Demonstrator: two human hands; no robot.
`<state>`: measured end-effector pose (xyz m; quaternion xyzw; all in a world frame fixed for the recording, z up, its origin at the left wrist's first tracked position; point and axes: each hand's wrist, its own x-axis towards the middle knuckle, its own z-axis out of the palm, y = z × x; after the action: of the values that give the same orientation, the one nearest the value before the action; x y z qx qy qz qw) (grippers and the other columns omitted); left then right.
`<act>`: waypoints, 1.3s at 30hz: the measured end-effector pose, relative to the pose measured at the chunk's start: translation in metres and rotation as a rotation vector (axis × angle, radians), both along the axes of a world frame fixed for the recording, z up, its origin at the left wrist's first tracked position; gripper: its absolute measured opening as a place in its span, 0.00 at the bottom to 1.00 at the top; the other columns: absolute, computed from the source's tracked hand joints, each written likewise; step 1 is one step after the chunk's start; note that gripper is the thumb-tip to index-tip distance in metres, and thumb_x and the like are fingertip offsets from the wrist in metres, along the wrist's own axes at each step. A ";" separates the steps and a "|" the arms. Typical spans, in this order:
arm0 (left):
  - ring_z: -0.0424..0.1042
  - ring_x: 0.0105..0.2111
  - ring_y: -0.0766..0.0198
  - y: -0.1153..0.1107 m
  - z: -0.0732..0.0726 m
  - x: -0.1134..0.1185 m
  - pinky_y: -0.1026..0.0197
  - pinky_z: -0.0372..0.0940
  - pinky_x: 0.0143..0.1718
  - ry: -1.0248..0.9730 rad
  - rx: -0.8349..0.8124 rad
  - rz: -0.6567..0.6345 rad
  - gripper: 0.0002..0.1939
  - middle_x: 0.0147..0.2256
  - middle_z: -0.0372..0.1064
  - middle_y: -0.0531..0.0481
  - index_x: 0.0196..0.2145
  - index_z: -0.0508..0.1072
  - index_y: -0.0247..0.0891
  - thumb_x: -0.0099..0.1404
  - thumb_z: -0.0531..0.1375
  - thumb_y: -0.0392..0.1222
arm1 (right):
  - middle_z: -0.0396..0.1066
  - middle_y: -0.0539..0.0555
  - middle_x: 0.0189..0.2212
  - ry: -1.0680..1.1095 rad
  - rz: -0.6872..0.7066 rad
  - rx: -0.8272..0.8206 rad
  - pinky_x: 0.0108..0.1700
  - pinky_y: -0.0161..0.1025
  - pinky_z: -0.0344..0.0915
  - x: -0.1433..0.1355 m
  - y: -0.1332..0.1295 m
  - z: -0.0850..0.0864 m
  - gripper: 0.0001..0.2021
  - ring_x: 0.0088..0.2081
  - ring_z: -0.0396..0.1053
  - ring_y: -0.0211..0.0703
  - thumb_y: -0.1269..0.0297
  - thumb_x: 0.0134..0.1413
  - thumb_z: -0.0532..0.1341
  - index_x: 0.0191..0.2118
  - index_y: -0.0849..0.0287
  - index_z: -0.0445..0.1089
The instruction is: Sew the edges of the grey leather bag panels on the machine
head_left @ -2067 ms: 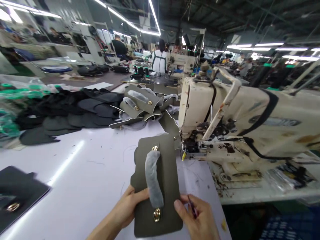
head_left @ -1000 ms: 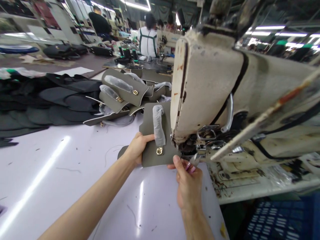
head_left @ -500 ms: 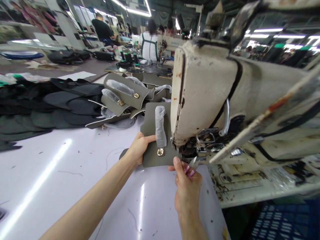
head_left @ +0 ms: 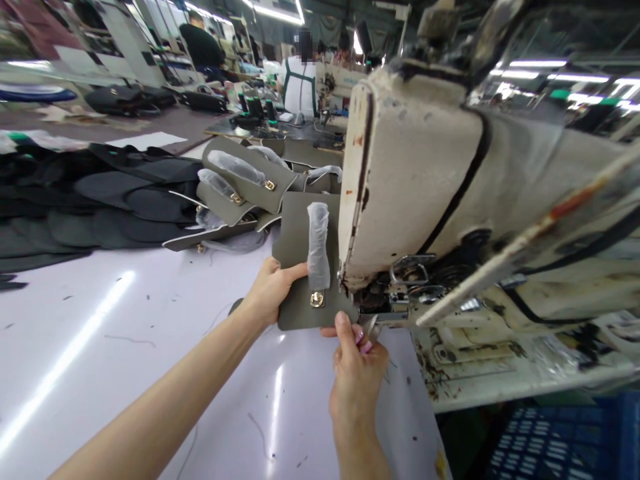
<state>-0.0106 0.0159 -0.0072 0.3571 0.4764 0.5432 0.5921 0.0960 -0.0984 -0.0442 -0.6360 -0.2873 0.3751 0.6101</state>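
Note:
A grey bag panel lies under the head of a sewing machine. Down its middle runs a plastic-wrapped handle with a gold clasp at the lower end. My left hand grips the panel's left edge, thumb on top near the handle, other fingers mostly hidden. At the lower right corner, my right hand has its thumb and index finger on the panel. Tucked in the same hand are small snips with pink on them, blades pointing up. The needle area is hidden behind the machine head.
More grey panels with wrapped handles are piled behind the work. Black pieces lie heaped to the left. Loose threads lie on the white tabletop. A blue crate stands low at right. A person sits farther back.
The view has shifted slightly. Both hands and the panel appear a little farther left, with the right hand closer to the panel's corner. Both grips stay the same.

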 end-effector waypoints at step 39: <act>0.78 0.43 0.54 -0.070 -0.002 0.007 0.56 0.74 0.46 -0.163 -0.035 0.396 0.25 0.43 0.78 0.46 0.48 0.75 0.37 0.50 0.70 0.33 | 0.52 0.42 0.10 0.149 -0.153 -0.007 0.20 0.32 0.49 -0.010 0.007 0.014 0.22 0.16 0.51 0.31 0.52 0.54 0.66 0.18 0.59 0.62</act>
<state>-0.0037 -0.0541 -0.0094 0.2010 0.4969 0.6677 0.5165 0.0859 -0.0910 -0.0307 -0.6286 -0.1906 0.3745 0.6544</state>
